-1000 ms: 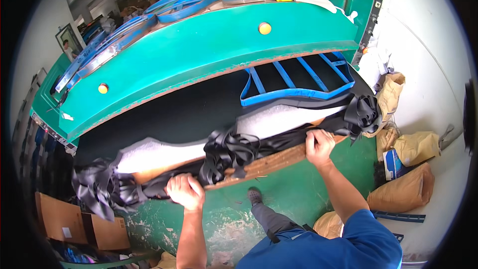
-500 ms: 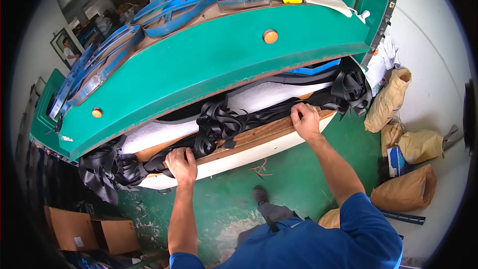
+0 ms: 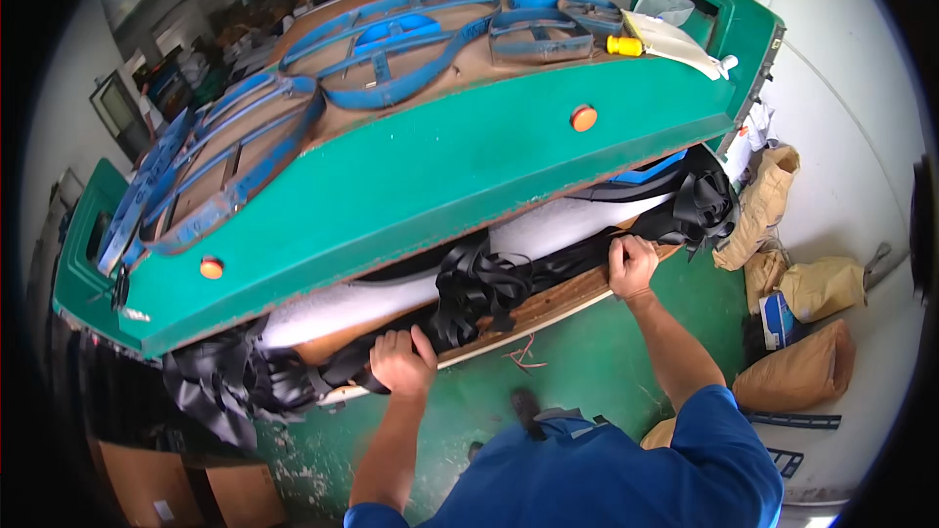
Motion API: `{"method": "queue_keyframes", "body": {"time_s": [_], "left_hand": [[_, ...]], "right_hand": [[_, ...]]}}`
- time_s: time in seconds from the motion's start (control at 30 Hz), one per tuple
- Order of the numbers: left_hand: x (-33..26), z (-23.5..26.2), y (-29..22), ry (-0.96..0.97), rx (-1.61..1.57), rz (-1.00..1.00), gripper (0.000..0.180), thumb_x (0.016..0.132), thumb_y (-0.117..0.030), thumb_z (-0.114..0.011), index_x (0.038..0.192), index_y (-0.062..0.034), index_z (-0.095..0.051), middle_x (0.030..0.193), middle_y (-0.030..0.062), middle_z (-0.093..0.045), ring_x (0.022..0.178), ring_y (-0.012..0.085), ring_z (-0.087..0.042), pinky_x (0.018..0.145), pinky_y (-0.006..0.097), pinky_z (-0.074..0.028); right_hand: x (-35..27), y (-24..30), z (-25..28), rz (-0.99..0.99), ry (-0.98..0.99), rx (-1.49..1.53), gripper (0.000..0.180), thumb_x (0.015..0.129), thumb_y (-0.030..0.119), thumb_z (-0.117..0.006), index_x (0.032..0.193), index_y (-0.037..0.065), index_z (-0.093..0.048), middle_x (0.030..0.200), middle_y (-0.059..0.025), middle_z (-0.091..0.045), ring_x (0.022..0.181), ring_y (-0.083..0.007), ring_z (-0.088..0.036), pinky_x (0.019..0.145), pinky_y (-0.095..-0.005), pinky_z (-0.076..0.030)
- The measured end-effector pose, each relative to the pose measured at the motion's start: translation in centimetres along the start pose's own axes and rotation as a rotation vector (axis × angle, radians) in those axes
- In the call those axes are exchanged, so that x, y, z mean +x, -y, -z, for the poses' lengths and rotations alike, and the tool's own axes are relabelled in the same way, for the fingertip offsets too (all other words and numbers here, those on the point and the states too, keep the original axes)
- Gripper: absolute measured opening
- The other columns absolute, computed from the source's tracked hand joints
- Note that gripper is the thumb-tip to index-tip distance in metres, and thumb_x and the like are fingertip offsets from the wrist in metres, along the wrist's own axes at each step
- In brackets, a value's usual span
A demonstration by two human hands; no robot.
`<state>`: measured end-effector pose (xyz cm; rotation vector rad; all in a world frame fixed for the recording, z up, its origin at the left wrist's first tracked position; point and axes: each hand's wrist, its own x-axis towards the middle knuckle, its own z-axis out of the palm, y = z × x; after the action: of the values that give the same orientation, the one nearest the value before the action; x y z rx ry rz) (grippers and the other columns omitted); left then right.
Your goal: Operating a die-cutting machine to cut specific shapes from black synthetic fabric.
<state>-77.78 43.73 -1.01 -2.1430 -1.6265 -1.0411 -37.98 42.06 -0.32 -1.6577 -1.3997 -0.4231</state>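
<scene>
A wooden board [image 3: 562, 305] with a pale front edge sticks out from under a green machine beam [image 3: 411, 176]. My left hand [image 3: 401, 360] is closed over the board's near edge at the left, its fingers on black strips. Farther right, my right hand [image 3: 633, 266] is closed on the same edge, fingertips hidden behind the knuckles. Tangled black strips [image 3: 481, 279] lie heaped between my hands. More bunches hang at the left end [image 3: 235, 381] and the right end [image 3: 706, 203]. Behind them runs a white sheet [image 3: 357, 303], partly under the beam.
Blue cutting dies [image 3: 391, 88], a yellow cylinder [image 3: 624, 45] and a white pad [image 3: 675, 44] lie on top of the machine. Brown paper sacks [image 3: 794, 367] stand along the right wall. Cardboard boxes [image 3: 147, 484] sit at lower left. Thin reddish scraps [image 3: 523, 357] lie on the green floor.
The view has shifted, showing more of the machine top. Both hands keep their hold on the board edge and appear farther right and lower. Less of the pale front edge shows.
</scene>
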Motion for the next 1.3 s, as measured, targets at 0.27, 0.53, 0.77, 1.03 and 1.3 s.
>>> {"method": "queue_keyframes", "body": {"time_s": [0.27, 0.53, 0.77, 1.03, 1.3], "left_hand": [[0.9, -0.1, 0.7, 0.060, -0.142, -0.023, 0.030, 0.088, -0.026, -0.057, 0.064, -0.0067, -0.057, 0.071, 0.0117, -0.059, 0.071, 0.0328, -0.058, 0.064, 0.047, -0.044], [-0.2, 4.0, 2.7, 0.397, -0.328, -0.145, 0.045, 0.083, -0.029, -0.064, 0.115, 0.0024, -0.059, 0.114, 0.0237, -0.061, 0.109, 0.0389, -0.056, 0.098, 0.046, -0.042], [11.8, 12.5, 13.7, -0.061, -0.160, 0.117, 0.024, 0.089, -0.025, -0.061, 0.087, -0.0013, -0.064, 0.088, 0.0188, -0.065, 0.087, 0.0378, -0.061, 0.078, 0.047, -0.049], [17.1, 13.0, 17.6, -0.118, 0.090, 0.222, 0.023, 0.090, -0.021, -0.051, 0.085, -0.0003, -0.057, 0.088, 0.0225, -0.063, 0.088, 0.0402, -0.060, 0.081, 0.048, -0.048], [16.8, 12.3, 16.7, -0.054, 0.051, 0.275, 0.023, 0.089, -0.023, -0.054, 0.085, -0.0003, -0.056, 0.088, 0.0225, -0.062, 0.090, 0.0404, -0.059, 0.081, 0.049, -0.048]], "right_hand": [[1.5, -0.1, -1.9, -0.221, 0.174, -0.240, 0.025, 0.085, 0.031, -0.058, 0.074, 0.010, -0.064, 0.076, -0.0138, -0.067, 0.075, -0.0362, -0.063, 0.069, -0.0475, -0.047], [4.8, 0.0, 0.1, -0.222, 0.152, 0.067, 0.021, 0.090, 0.025, -0.057, 0.092, 0.005, -0.063, 0.084, -0.0196, -0.066, 0.081, -0.0353, -0.066, 0.073, -0.0418, -0.051], [16.3, 4.3, -1.4, -0.026, 0.087, 0.288, 0.025, 0.097, 0.023, -0.050, 0.090, 0.000, -0.057, 0.076, -0.0220, -0.058, 0.068, -0.0358, -0.056, 0.064, -0.0429, -0.045], [18.1, 7.0, -5.5, -0.005, -0.151, 0.023, 0.024, 0.097, 0.019, -0.043, 0.087, -0.002, -0.049, 0.080, -0.0252, -0.055, 0.075, -0.0438, -0.054, 0.069, -0.0499, -0.042], [18.4, 6.6, -3.6, 0.000, -0.013, 0.334, 0.024, 0.096, 0.014, -0.045, 0.079, -0.002, -0.050, 0.068, -0.0181, -0.055, 0.059, -0.0303, -0.053, 0.059, -0.0406, -0.043]]}}
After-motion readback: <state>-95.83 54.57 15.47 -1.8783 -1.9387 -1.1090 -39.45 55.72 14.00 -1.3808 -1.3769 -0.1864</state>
